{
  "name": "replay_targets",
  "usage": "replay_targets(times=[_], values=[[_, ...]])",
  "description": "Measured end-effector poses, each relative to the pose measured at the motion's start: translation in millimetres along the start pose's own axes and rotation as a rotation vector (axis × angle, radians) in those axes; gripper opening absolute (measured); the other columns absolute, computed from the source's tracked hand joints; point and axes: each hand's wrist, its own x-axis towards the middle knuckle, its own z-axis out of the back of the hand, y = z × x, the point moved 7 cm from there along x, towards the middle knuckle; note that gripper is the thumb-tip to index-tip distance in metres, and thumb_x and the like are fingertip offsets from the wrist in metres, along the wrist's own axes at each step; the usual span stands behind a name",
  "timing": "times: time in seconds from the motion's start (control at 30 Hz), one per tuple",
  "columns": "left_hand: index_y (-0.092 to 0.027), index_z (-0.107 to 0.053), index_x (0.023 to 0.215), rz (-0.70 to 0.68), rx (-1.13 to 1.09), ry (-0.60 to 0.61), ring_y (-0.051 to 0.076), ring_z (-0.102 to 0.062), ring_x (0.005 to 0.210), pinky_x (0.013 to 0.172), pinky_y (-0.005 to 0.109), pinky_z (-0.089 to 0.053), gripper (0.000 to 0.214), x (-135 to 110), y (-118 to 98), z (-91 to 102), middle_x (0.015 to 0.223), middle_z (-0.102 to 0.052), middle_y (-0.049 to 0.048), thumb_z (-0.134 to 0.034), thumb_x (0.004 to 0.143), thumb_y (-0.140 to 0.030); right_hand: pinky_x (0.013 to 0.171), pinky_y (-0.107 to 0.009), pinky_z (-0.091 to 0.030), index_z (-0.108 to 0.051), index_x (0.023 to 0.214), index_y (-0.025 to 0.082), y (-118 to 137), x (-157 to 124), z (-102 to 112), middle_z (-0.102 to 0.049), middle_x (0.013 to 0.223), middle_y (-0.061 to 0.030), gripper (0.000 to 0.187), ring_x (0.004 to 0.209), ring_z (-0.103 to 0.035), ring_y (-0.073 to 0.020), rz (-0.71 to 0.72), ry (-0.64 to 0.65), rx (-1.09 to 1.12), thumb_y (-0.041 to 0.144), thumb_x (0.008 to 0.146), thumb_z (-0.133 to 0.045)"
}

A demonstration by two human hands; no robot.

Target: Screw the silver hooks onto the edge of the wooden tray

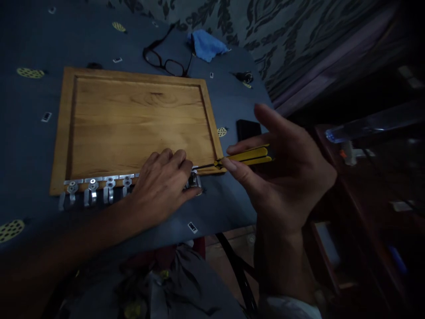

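A wooden board (139, 119) with a raised frame lies on the table. Along its near edge runs a metal hook rail (110, 181) with several silver hooks and visible screw heads. My left hand (162, 186) is closed over the right part of the rail, fingers on the board and thumb by the last hook, hiding some of the hooks. Between the thumb and fingers of my right hand (282, 173) is a screwdriver (247, 156) with a yellow and black handle. Its thin shaft points left, the tip ending close to the left fingers at the rail's right end.
Eyeglasses (166, 64) and a blue cloth (207, 45) lie beyond the board. A small dark object (244, 76) sits farther right, and a black flat item (248, 129) is near my right hand. The dark blue tablecloth (226, 208) bears a pineapple print. Dark shelves (352, 199) stand at right.
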Motion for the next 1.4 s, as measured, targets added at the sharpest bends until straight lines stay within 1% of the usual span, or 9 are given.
replay_targets(times=[0.07, 0.2, 0.33, 0.6, 0.8, 1.0, 1.1, 1.2, 1.4], values=[[-0.012, -0.067, 0.106, 0.008, -0.015, 0.029, 0.031, -0.058, 0.099, 0.083, 0.043, -0.047, 0.040, 1, 1, -0.2, 0.106, -0.063, 0.0106, -0.069, 0.088, -0.047, 0.064, -0.029, -0.060, -0.065, 0.127, 0.036, -2, -3, -1, -0.066, 0.127, 0.0006, 0.057, 0.086, -0.071, -0.0159, -0.051, -0.027, 0.035, 0.014, 0.077, -0.081], [-0.012, -0.067, 0.107, 0.013, -0.039, 0.061, 0.030, -0.058, 0.099, 0.082, 0.043, -0.046, 0.038, 3, 1, 0.5, 0.105, -0.062, 0.0101, -0.068, 0.089, -0.046, 0.058, -0.028, -0.057, -0.070, 0.105, 0.030, -9, -9, 0, -0.071, 0.095, 0.0009, 0.028, 0.082, -0.070, -0.0173, -0.180, -0.112, 0.045, 0.017, 0.081, -0.079], [-0.014, -0.068, 0.108, 0.028, -0.052, 0.084, 0.030, -0.057, 0.097, 0.081, 0.042, -0.045, 0.037, 3, 2, -1.2, 0.102, -0.061, 0.0091, -0.069, 0.089, -0.045, 0.055, -0.030, -0.052, -0.073, 0.088, 0.029, -10, -10, 3, -0.067, 0.086, 0.0009, 0.016, 0.070, -0.062, -0.0152, -0.158, -0.145, -0.049, 0.021, 0.078, -0.082], [-0.014, -0.066, 0.106, 0.038, -0.064, 0.100, 0.031, -0.058, 0.099, 0.082, 0.045, -0.045, 0.037, 2, 3, -2.0, 0.104, -0.061, 0.0090, -0.065, 0.091, -0.048, 0.057, -0.036, -0.053, -0.071, 0.121, 0.041, -5, -11, 12, -0.073, 0.096, 0.0018, 0.054, 0.080, -0.068, -0.0214, -0.071, -0.053, -0.110, 0.013, 0.076, -0.082], [-0.015, -0.066, 0.110, 0.048, -0.074, 0.108, 0.031, -0.058, 0.100, 0.082, 0.044, -0.045, 0.037, 2, 3, -1.3, 0.105, -0.061, 0.0091, -0.066, 0.090, -0.046, 0.059, -0.031, -0.059, -0.069, 0.124, 0.036, -4, -12, 7, -0.071, 0.119, -0.0017, 0.048, 0.092, -0.072, -0.0212, -0.102, -0.033, 0.042, 0.015, 0.082, -0.077], [-0.014, -0.067, 0.109, 0.040, -0.050, 0.089, 0.031, -0.058, 0.098, 0.080, 0.043, -0.043, 0.038, 2, 2, -0.6, 0.103, -0.062, 0.0090, -0.065, 0.091, -0.047, 0.053, -0.028, -0.057, -0.071, 0.094, 0.028, -12, -16, 1, -0.072, 0.089, 0.0008, 0.025, 0.074, -0.070, -0.0172, -0.228, -0.146, 0.083, 0.017, 0.075, -0.083], [-0.014, -0.067, 0.107, 0.038, -0.044, 0.085, 0.030, -0.058, 0.096, 0.079, 0.043, -0.043, 0.038, 1, 2, -1.2, 0.101, -0.062, 0.0090, -0.065, 0.091, -0.048, 0.055, -0.032, -0.058, -0.073, 0.085, 0.028, -11, -16, 3, -0.070, 0.080, 0.0016, 0.016, 0.064, -0.066, -0.0162, -0.199, -0.152, -0.018, 0.021, 0.075, -0.084], [-0.014, -0.067, 0.109, 0.031, -0.042, 0.060, 0.030, -0.058, 0.096, 0.079, 0.044, -0.043, 0.039, 1, 2, -0.8, 0.100, -0.061, 0.0088, -0.065, 0.091, -0.049, 0.065, -0.038, -0.061, -0.077, 0.090, 0.031, -9, -14, 5, -0.073, 0.084, 0.0017, 0.018, 0.071, -0.068, -0.0192, -0.135, -0.111, -0.071, 0.019, 0.078, -0.082], [-0.014, -0.066, 0.109, 0.033, -0.067, 0.057, 0.031, -0.058, 0.096, 0.080, 0.045, -0.045, 0.039, 2, 3, -1.6, 0.103, -0.061, 0.0084, -0.065, 0.091, -0.048, 0.075, -0.041, -0.064, -0.071, 0.121, 0.039, -9, -14, 9, -0.076, 0.105, 0.0038, 0.047, 0.087, -0.073, -0.0218, -0.099, 0.027, -0.054, 0.014, 0.081, -0.078]])
